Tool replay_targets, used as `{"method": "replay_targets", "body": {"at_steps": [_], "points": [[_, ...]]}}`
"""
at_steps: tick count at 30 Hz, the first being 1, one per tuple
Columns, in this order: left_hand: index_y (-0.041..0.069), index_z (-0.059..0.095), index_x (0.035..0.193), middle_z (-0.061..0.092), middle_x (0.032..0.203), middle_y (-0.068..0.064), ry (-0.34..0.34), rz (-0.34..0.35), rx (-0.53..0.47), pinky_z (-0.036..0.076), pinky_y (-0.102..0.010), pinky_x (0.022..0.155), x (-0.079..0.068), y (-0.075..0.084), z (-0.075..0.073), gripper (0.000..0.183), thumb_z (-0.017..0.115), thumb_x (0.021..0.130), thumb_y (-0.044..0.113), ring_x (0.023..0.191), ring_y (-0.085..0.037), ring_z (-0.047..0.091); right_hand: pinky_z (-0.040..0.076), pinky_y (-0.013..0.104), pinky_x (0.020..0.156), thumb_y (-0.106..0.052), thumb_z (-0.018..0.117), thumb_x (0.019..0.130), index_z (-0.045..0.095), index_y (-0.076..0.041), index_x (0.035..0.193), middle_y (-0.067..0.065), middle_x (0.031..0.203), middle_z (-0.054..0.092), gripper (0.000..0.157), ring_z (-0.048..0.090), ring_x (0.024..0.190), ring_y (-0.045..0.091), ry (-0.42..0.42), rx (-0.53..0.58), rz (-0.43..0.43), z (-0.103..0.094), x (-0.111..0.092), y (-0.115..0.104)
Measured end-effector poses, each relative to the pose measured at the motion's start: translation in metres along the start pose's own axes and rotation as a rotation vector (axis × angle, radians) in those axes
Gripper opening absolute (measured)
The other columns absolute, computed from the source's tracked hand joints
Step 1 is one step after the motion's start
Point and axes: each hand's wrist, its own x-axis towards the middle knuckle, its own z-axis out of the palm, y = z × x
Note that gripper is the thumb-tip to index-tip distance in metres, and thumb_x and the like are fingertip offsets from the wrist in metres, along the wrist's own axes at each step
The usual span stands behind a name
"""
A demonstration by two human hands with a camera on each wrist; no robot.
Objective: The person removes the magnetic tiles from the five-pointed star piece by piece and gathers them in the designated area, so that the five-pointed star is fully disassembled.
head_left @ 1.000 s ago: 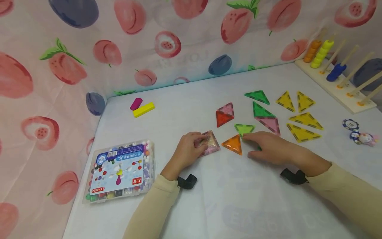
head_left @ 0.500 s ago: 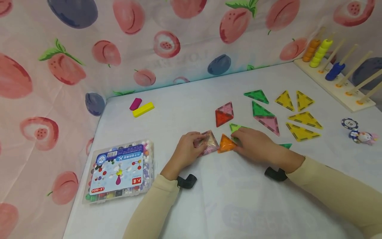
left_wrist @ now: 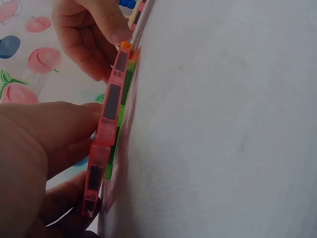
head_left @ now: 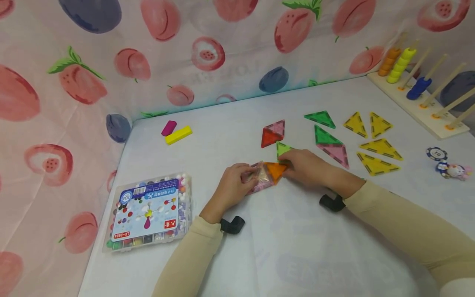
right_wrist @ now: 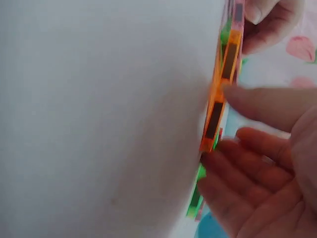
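Left hand [head_left: 234,185] gripping tiles [head_left: 265,179] (pink), right [head_left: 307,168] touching orange [head_left: 273,170]

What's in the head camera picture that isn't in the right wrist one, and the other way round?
Only the head view: the clear rectangular plastic box, the wooden board with pegs and the yellow stick-shaped block.

Only the right wrist view: the palm side of the right hand, and the side of the orange see-through plastic triangle tile seen edge-on, with dark strips.

Both: that hand and orange tile from different angles, plus the left hand holding the pink see-through plastic tile.
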Motion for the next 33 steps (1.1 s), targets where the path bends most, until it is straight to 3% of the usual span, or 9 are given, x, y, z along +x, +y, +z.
{"method": "replay_targets", "body": {"at_steps": [5,11,15,28,33], "points": [[0.013,0.065,0.109,0.054,0.114,-0.005,0.011,-0.012,0.008,0.037,-0.033,0.088,-0.001,0.001,-0.001,0.033,0.067,0.08,0.028,0.103,-0.022,0.045,0.038,0.041,0.091,-0.021,0.065,0.082,0.052,-0.004,0.121,0.006,0.118,0.054,0.044,0.048,0.109,0.023,-0.02,0.038,-0.005,-0.002,0.0,0.002],[0.014,0.066,0.108,0.055,0.113,-0.004,0.017,-0.015,0.02,0.037,-0.032,0.088,-0.001,0.0,-0.002,0.031,0.067,0.08,0.027,0.102,-0.021,0.045,0.031,0.047,0.095,-0.044,0.066,0.077,0.049,-0.006,0.126,0.011,0.129,0.045,0.064,0.037,0.117,0.029,-0.009,-0.085,-0.027,-0.001,0.007,0.002],[0.014,0.066,0.107,0.055,0.112,-0.004,0.012,0.001,0.02,0.035,-0.033,0.091,0.0,-0.002,-0.002,0.03,0.067,0.08,0.026,0.103,-0.02,0.047,0.03,0.049,0.095,-0.055,0.064,0.073,0.045,-0.006,0.129,0.013,0.134,0.039,0.078,0.033,0.121,0.032,-0.025,-0.157,0.01,0.001,0.014,-0.001],[0.013,0.066,0.107,0.057,0.11,-0.003,0.052,-0.02,0.064,0.034,-0.035,0.093,-0.005,-0.006,-0.008,0.031,0.068,0.079,0.025,0.104,-0.021,0.048,0.034,0.046,0.093,-0.05,0.067,0.073,0.045,-0.006,0.128,0.01,0.125,0.047,0.073,0.038,0.116,0.03,-0.029,-0.203,0.075,0.003,0.035,-0.013],[0.01,0.067,0.105,0.06,0.106,-0.005,0.087,-0.016,0.065,0.033,-0.036,0.093,-0.008,-0.008,-0.011,0.029,0.068,0.078,0.022,0.103,-0.022,0.05,0.031,0.044,0.096,-0.043,0.065,0.078,0.044,-0.011,0.13,0.006,0.127,0.047,0.064,0.039,0.118,0.026,-0.044,-0.046,0.09,-0.001,0.035,-0.008]]}}
